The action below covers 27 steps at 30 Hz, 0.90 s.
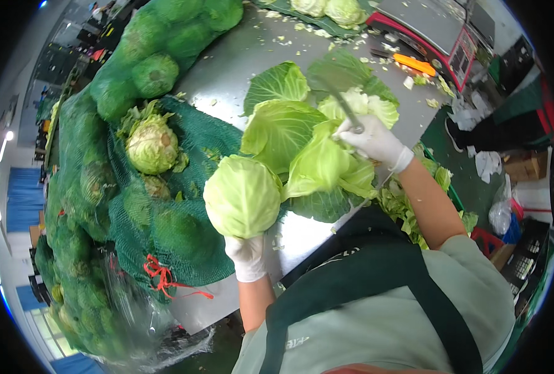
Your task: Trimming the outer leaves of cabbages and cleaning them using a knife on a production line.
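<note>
My left hand [248, 257], in a white glove, supports a round pale-green cabbage [242, 196] from below. My white-gloved right hand [375, 140] is closed around a knife [345, 103]; its blade is blurred and points away from me, and the handle is hidden in the fist. Right beside that hand is a loose, light-green cabbage leaf [321, 163]; whether the fingers also grip it, I cannot tell. More outer leaves [279, 89] lie spread on the metal table [230, 65] behind the cabbage. An untrimmed cabbage [151, 145] rests at the opening of a green mesh sack [188, 238].
Full mesh sacks of cabbages [137, 61] line the left side. An orange-handled knife [412, 64] lies near a red-edged scale [426, 28] at the far right. Below the table's right edge, a crate [454, 196] holds discarded leaves. Another person's leg [496, 133] shows at right.
</note>
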Each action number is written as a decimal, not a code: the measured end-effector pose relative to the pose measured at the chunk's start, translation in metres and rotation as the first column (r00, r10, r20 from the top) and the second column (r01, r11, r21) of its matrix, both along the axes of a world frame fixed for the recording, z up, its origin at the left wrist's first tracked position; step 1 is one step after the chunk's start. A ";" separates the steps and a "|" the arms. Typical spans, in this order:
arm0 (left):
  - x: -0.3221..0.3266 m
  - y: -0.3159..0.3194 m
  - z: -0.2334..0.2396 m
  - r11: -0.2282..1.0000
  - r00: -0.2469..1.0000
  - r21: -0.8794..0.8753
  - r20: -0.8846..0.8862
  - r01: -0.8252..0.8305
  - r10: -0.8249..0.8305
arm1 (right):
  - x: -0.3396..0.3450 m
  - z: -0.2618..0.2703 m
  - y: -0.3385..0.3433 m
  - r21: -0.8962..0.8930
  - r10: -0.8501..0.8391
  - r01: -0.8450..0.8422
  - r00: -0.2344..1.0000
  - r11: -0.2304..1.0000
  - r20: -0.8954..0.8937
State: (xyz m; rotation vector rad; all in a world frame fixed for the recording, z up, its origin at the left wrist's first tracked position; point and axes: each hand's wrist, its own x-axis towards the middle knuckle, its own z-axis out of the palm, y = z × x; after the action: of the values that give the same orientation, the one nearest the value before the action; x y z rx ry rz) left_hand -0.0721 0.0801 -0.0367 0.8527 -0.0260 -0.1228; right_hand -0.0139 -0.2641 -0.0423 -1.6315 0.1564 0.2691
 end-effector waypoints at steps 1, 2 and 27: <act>0.001 0.002 -0.001 0.997 0.998 -0.070 -0.046 -0.034 0.030 | 0.001 -0.002 -0.003 -0.055 -0.024 0.025 0.999 0.998 0.025; 0.004 0.003 -0.002 0.988 0.994 -0.140 -0.093 -0.068 0.056 | 0.003 0.000 -0.003 -0.253 -0.019 0.076 0.975 0.965 0.220; 0.061 -0.035 0.017 0.886 0.969 -0.449 -0.248 -0.119 0.005 | -0.040 0.043 0.056 -0.300 0.124 -0.076 0.981 0.951 0.147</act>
State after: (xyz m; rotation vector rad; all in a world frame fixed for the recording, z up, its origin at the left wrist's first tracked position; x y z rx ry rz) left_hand -0.0115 0.0451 -0.0193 0.3552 0.1952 -0.1513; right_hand -0.0540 -0.2079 0.0005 -1.9523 -0.0147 0.1939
